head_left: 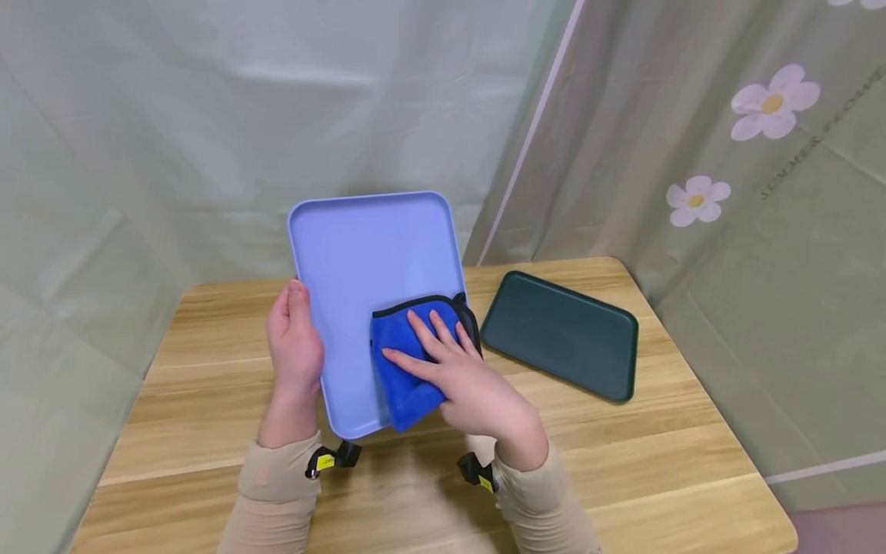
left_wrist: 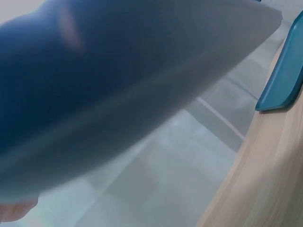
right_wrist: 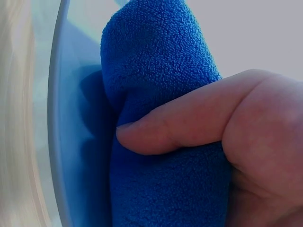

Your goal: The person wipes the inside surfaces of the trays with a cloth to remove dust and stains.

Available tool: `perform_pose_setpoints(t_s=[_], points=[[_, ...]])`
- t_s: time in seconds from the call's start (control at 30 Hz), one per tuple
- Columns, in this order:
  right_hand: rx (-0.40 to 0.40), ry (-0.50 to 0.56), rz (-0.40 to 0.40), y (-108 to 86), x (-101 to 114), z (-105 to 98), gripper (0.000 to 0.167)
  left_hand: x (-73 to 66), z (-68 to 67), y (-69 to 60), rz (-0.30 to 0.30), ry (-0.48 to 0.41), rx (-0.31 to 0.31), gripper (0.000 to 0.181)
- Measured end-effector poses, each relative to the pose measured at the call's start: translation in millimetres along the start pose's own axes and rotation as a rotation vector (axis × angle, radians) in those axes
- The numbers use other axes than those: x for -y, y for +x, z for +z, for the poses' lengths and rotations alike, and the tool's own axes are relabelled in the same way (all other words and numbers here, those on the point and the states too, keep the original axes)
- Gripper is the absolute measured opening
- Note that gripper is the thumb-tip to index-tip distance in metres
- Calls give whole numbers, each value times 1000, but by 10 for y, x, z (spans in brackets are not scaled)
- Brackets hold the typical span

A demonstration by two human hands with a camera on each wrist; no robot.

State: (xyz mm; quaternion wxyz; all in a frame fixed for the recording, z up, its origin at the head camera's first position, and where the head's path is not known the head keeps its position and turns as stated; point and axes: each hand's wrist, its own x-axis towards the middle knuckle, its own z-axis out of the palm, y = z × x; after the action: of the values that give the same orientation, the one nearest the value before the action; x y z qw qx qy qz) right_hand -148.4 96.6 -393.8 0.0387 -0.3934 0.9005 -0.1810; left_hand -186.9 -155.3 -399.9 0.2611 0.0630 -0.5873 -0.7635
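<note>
Along the bottom edge of the frame, I have two beige sleeves (head_left: 273,492), with a small black camera (head_left: 349,454) at each wrist, placed, I take it, to give me each hand's work from close by; just above, right of centre, the right hand (head_left: 477,388) spreads its fingers over a blue cloth (head_left: 398,329), probably to press a broad patch onto the surface beneath, while my right-wrist view shows the thumb (right_wrist: 165,125) holding the cloth too; well apart from it, left of centre, the left hand (head_left: 296,354) grips the long left side of the light blue tray (head_left: 367,254), a hold that I judge leaves its face free; that tray is tilted up mid-frame, apparently off the wooden table (head_left: 201,369), likely to turn its face to the person; right of centre, the dark green tray (head_left: 564,335) lies on the table, perhaps put there to leave the hands room; farther back, a curtain (head_left: 208,115) hangs, white flowers (head_left: 775,101) at upper right.
</note>
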Motion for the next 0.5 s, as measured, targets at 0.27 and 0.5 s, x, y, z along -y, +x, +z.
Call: perform_pose_setpoints(t_s=[0.27, 0.5], points=[[-2, -2, -1, 27, 53, 15, 117, -7, 20, -7, 3, -36, -27, 38], [18, -35, -62, 88, 107, 62, 115, 11, 34, -18, 19, -62, -41, 39]])
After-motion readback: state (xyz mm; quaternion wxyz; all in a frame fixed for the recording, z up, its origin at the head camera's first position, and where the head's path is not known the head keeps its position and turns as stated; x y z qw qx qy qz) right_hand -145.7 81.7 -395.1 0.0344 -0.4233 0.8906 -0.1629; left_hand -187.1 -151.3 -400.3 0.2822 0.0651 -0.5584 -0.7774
